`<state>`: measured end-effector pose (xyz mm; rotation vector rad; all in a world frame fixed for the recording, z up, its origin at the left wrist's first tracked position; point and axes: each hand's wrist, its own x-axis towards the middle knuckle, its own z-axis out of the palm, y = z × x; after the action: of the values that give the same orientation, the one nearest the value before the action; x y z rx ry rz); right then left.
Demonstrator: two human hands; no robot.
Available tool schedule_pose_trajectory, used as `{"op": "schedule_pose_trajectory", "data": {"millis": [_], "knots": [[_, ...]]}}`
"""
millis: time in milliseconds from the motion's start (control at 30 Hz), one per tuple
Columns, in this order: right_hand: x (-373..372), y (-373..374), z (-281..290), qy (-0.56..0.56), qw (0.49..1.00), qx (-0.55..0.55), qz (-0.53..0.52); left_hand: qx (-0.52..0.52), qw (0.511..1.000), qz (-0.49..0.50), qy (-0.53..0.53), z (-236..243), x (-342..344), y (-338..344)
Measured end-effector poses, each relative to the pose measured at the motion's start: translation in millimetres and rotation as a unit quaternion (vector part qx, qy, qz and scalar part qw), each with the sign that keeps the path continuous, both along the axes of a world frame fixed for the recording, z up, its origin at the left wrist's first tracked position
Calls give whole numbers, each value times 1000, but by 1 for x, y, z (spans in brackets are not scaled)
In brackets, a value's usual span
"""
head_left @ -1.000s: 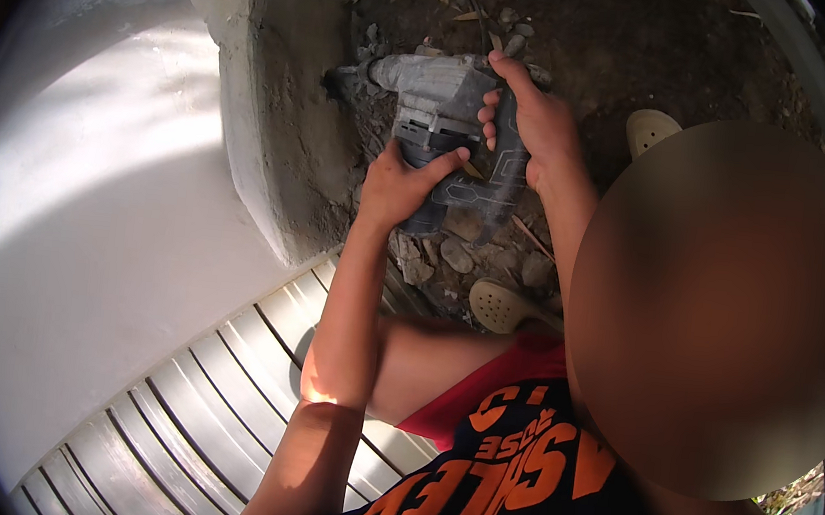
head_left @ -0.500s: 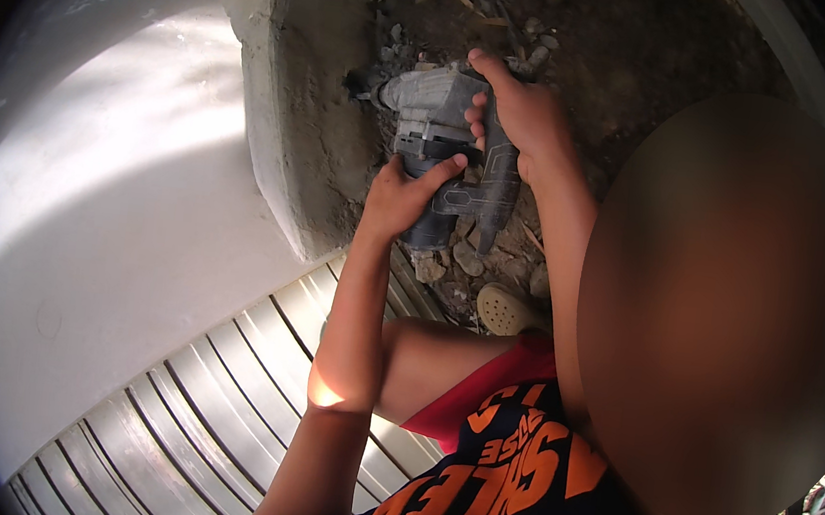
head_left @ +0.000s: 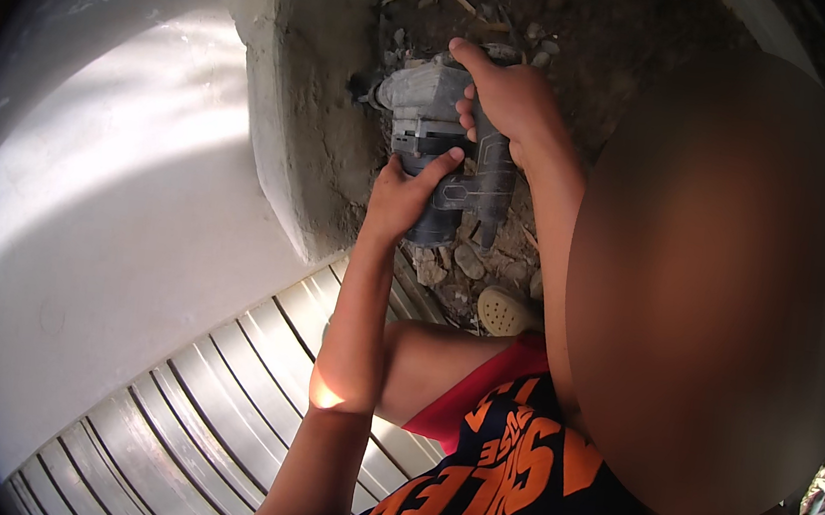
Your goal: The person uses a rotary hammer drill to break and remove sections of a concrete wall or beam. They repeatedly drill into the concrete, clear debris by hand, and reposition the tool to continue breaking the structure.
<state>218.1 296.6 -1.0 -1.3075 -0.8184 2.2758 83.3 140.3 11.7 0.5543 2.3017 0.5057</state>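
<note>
One power drill in a two-handed grip: left hand on body, right hand around handle.

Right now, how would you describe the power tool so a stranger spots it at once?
Start from the large pale surface at left and follow it right to the rough grey concrete edge. Just beyond, the left hand and right hand hold a power tool over dirt. Its grey body, dark housing and looped handle set it apart from the stones nearby.
</note>
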Motion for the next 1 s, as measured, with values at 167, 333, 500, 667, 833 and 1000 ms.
{"op": "schedule_pose_trajectory", "data": {"millis": [167,333,500,667,833,1000], "knots": [[-3,-9,-16,29,998,-34,-43,-10,1000,-17,2,-16,-11,-9],[-1,-13,-11,9,1000,3,-17,1,1000,-16,9,-20,-6,-11],[-16,-26,-18,-1,1000,-1,-28,10,1000,-5,-18,-12,-3,-14],[-30,-54,-39,-18,998,-42,-33,-37,998,-35,33,-41,-39,-47],[-30,-78,-37,3,999,-43,-26,-14,997,-55,45,-47,-47,-73],[-34,-79,-16,-29,999,2,19,60,998,-27,-6,-44,-42,-74]]}}
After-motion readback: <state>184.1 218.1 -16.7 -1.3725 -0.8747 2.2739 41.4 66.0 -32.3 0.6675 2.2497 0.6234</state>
